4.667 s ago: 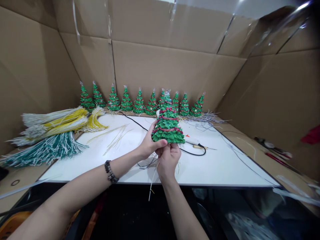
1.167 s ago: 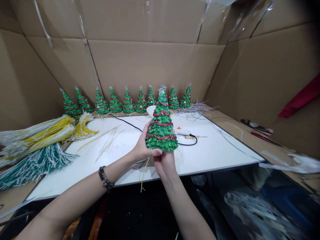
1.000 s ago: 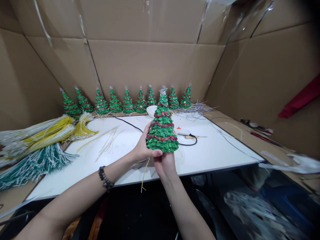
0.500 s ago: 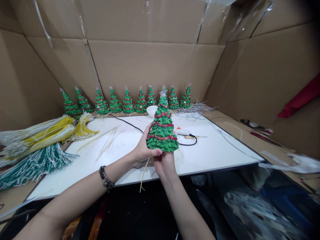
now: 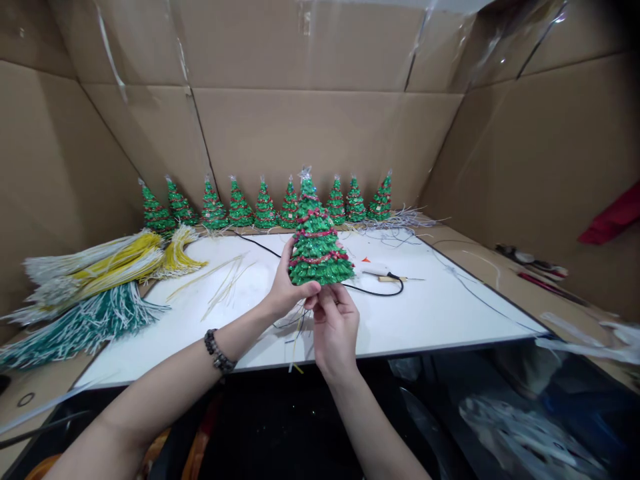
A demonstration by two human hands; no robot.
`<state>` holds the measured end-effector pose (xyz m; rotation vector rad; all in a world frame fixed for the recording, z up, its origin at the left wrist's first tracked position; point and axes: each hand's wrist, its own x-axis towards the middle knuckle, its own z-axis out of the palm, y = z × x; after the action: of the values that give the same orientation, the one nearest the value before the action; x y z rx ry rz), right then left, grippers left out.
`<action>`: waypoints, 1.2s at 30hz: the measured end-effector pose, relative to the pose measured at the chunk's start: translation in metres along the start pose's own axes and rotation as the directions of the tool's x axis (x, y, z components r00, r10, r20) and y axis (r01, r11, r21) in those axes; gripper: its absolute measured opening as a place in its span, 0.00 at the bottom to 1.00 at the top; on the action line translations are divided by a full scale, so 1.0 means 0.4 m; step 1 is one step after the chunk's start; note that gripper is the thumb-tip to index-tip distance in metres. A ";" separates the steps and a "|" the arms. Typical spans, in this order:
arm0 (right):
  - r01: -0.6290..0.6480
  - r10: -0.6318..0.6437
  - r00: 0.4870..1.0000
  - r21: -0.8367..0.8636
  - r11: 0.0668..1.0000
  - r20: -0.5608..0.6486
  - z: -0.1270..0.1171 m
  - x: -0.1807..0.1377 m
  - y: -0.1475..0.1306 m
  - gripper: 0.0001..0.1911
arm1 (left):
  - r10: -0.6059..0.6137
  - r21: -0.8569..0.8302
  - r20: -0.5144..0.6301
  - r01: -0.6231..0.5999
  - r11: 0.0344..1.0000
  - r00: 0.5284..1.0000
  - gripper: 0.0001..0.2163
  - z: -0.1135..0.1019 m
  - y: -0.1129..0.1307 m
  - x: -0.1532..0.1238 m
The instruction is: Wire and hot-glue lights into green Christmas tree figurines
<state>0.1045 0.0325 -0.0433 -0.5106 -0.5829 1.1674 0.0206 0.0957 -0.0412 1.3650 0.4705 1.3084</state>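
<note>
A green Christmas tree figurine (image 5: 320, 250) with red garlands and a clear star on top is held up over the near part of the white board. My left hand (image 5: 290, 287) grips it by the left side of the base, thumb across the lower front. Under the base, my right hand (image 5: 337, 323) has its fingers curled in against the underside; what they pinch is hidden. Thin yellow, white and dark wires (image 5: 296, 343) dangle from beneath the tree, just left of my right hand.
Several similar trees (image 5: 240, 203) line the cardboard wall. Bundles of yellow-white wire (image 5: 115, 260) and green-white wire (image 5: 95, 320) lie left. A white-handled tool with a black cord (image 5: 377, 269) rests on the white board (image 5: 430, 313). Loose clear wires (image 5: 407, 219) lie at back right.
The tree has moved slightly left and up in my left hand. My right hand has turned, its curled fingers now showing below the base. More of the hanging wires show.
</note>
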 end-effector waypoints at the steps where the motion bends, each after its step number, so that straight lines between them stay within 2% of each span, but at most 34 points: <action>1: 0.008 -0.008 1.000 -0.025 1.000 -0.007 -0.002 -0.002 0.001 0.08 | 0.009 0.001 -0.017 -0.009 1.000 1.000 0.53 -0.001 0.001 0.001; 6: 0.028 -0.037 0.997 -0.113 0.993 -0.072 -0.013 0.000 0.009 0.11 | 0.138 0.017 -0.139 -0.137 0.990 0.981 0.54 -0.008 -0.003 0.014; 11: 0.127 -0.151 0.983 -0.201 0.971 -0.106 -0.025 -0.003 0.003 0.12 | 0.175 0.020 -0.124 -0.174 0.985 0.977 0.54 -0.014 -0.014 0.021; 15: 0.224 -0.273 0.951 -0.289 0.931 -0.144 -0.038 0.001 -0.014 0.12 | 0.211 0.030 -0.141 -0.209 0.977 0.967 0.52 -0.021 -0.023 0.027; 18: 0.245 -0.320 0.931 -0.346 0.906 -0.178 -0.048 0.015 -0.027 0.13 | 0.222 0.033 -0.143 -0.220 0.975 0.964 0.51 -0.023 -0.025 0.032; 25: 0.200 -0.297 0.922 -0.355 0.913 -0.246 -0.060 0.041 -0.038 0.18 | 0.242 0.148 -0.190 -0.216 0.965 0.952 0.53 -0.021 -0.009 0.031; 36: 0.159 -0.244 0.941 -0.332 0.930 -0.233 -0.094 0.062 -0.025 0.20 | 0.289 0.283 -0.223 -0.222 0.933 0.931 0.55 -0.014 0.005 0.030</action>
<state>0.1433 0.0500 -0.0607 -0.8441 -0.5685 0.7925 0.0185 0.1079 -0.0358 1.5087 0.6744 1.7048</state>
